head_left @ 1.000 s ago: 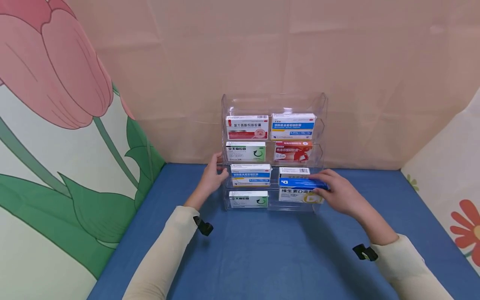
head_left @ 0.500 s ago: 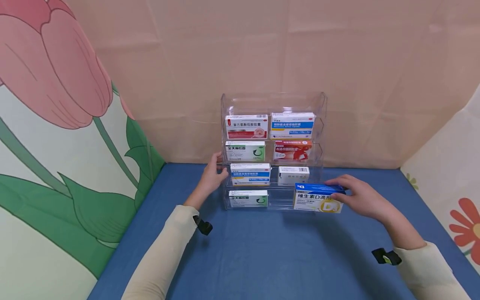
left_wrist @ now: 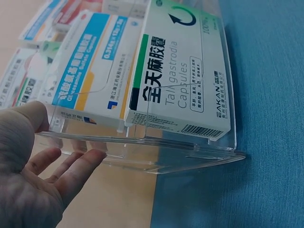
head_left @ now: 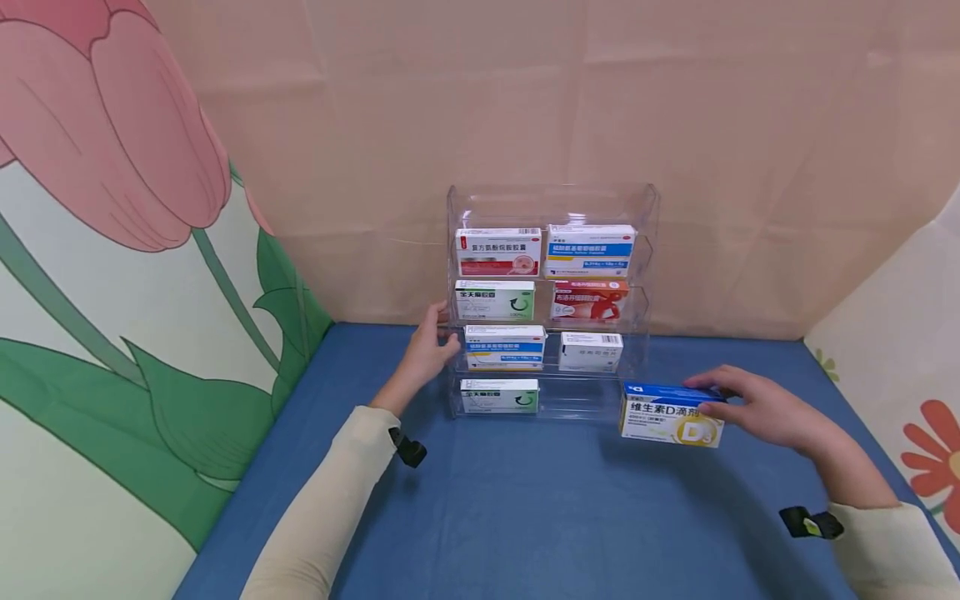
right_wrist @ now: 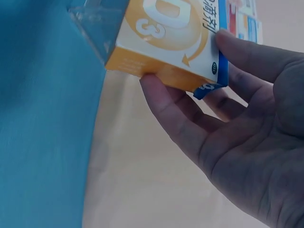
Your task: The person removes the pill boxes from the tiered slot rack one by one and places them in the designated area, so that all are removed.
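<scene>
My right hand (head_left: 765, 406) pinches the right end of a blue, white and yellow vitamin D drops box (head_left: 670, 417), thumb on its front as the right wrist view shows. That box hangs over the table, just right of the lowest tier of a clear acrylic rack (head_left: 573, 408). With my left hand (head_left: 426, 354) I hold the rack's left side; in the left wrist view the thumb lies at the side panel's front edge and the fingers behind it. A green-and-white capsule box (left_wrist: 185, 71) stands on the bottom tier at the left. Above it is a blue-and-white glucosamine box (head_left: 505, 347).
Higher tiers carry a red-and-white box (head_left: 498, 252), another blue-and-white box (head_left: 590, 251), a green-and-white box (head_left: 495, 300) and a red box (head_left: 589, 300). A small white box (head_left: 590, 352) sits on the third tier. Blue cloth (head_left: 510, 508) covers the table; a backdrop rises behind.
My right hand has drawn the vitamin D box away from the rack's lower right, moving right and toward me, uncovering the small white box. The left hand stays at the rack.
</scene>
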Motion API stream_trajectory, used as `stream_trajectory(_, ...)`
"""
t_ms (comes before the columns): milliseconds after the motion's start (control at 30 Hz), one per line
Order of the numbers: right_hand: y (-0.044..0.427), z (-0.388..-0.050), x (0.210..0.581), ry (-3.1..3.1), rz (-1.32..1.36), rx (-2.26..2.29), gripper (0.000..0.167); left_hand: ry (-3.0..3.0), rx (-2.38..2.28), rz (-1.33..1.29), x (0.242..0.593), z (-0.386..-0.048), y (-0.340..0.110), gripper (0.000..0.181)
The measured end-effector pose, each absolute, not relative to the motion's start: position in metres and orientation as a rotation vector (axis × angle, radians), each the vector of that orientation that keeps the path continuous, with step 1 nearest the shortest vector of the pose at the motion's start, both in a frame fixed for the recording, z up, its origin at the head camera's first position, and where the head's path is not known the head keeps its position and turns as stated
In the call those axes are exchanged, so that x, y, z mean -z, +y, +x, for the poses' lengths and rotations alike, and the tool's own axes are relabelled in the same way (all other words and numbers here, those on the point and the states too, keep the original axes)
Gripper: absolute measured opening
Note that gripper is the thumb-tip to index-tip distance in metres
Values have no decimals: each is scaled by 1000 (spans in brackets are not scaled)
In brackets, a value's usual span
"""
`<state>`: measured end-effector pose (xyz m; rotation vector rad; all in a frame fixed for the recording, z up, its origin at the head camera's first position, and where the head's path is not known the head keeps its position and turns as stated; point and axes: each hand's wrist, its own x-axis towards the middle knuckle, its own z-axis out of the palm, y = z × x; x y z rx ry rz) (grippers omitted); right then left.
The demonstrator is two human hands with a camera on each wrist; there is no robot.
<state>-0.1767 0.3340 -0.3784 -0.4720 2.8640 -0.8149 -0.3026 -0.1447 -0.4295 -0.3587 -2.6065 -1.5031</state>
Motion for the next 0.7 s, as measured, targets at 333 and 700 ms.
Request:
stream_trajectory(333,366,-185,395,2562,-350,1027,47,-2620,1507,-348,430,-302,-144,65)
stream_trajectory(700,395,-197,418,2439,-223,1081,53,-2611,1507,-365,429,-302,-144,65)
